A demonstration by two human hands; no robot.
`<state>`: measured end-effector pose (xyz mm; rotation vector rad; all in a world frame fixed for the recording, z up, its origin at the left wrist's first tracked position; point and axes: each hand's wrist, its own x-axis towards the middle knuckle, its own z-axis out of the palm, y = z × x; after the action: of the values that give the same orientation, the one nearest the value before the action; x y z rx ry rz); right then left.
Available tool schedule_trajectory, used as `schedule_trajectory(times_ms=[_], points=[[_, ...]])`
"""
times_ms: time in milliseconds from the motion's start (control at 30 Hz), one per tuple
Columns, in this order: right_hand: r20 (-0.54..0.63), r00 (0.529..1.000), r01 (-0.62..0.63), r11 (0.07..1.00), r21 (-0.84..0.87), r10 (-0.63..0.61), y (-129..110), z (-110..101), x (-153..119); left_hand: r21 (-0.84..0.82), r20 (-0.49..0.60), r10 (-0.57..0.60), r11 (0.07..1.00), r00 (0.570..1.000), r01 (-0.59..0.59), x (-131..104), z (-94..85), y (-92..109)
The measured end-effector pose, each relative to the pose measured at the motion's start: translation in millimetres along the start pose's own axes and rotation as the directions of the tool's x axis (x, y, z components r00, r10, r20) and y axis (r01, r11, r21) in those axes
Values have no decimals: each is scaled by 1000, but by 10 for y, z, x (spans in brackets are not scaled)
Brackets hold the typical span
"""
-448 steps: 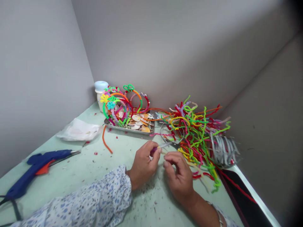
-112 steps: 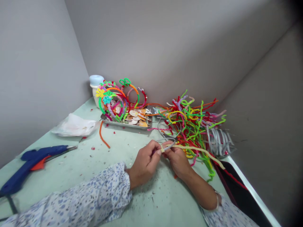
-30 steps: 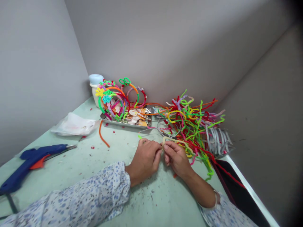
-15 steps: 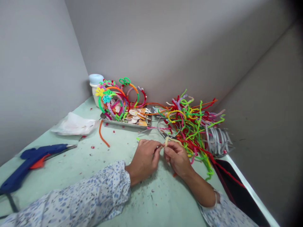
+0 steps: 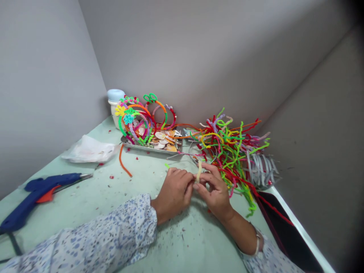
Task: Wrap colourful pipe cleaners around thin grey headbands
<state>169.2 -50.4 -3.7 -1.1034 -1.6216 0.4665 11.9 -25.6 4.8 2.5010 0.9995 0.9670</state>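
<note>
Over the middle of the table, a pale yellow pipe cleaner stands between my two hands, its short free length pointing up. My left hand is closed in a pinch at its lower end; what lies inside the fingers is mostly hidden. My right hand has thumb and index finger around the same piece, the fingers curved and slightly spread. A bright green tip shows just behind my left knuckles. Right behind my right hand lies a tangled heap of coloured pipe cleaners.
Pipe-cleaner headbands stand in a metal tray with flat discs. A lidded jar, plastic bag, orange pipe cleaner and blue glue gun are left. A silver wire-like coil lies right, beside a dark panel.
My right hand's fingers have opened and shifted along the pale yellow pipe cleaner, which now points more upright. My left hand has stayed almost still.
</note>
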Motion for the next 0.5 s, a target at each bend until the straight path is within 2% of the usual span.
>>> schedule_trajectory(times_ms=[233, 367, 500], points=[[-6, 991, 136, 988, -75, -136, -5, 10, -41, -20, 2, -6, 1000, 1000, 6, -8, 11, 4], [-43, 985, 162, 982, -97, -167, 32, 20, -58, -29, 4, -21, 999, 1000, 21, -2, 5, 7], [-30, 986, 161, 977, -143, -167, 45, 29, -45, -80, -69, -63, 995, 996, 57, 6, -1, 5]])
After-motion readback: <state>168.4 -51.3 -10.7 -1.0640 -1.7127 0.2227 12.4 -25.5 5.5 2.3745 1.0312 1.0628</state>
